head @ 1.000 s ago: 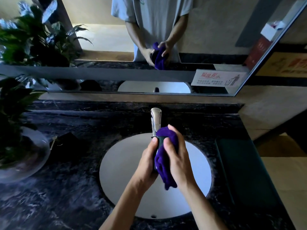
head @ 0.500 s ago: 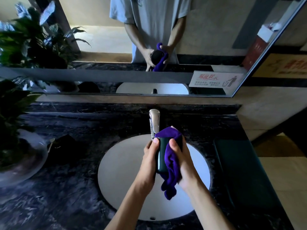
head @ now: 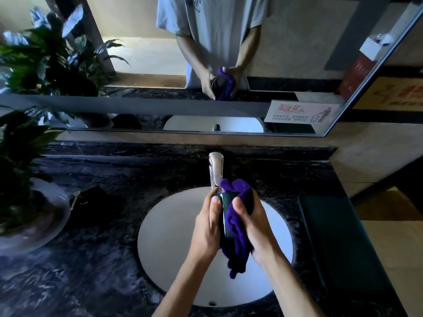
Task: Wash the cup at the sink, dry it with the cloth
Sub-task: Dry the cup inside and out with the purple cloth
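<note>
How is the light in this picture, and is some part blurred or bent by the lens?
Head view: dim, light from the right; the white oval sink basin is brightest, the black marble counter murky. The dark green cup and purple cloth are slightly soft with both hands. The wide lens bends the mirror frame; the chrome tap glints.

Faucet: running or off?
Off, it seems: no stream shows below the faucet spout above the cup.

Both hands' fingers curl inward, forearms converging.
</note>
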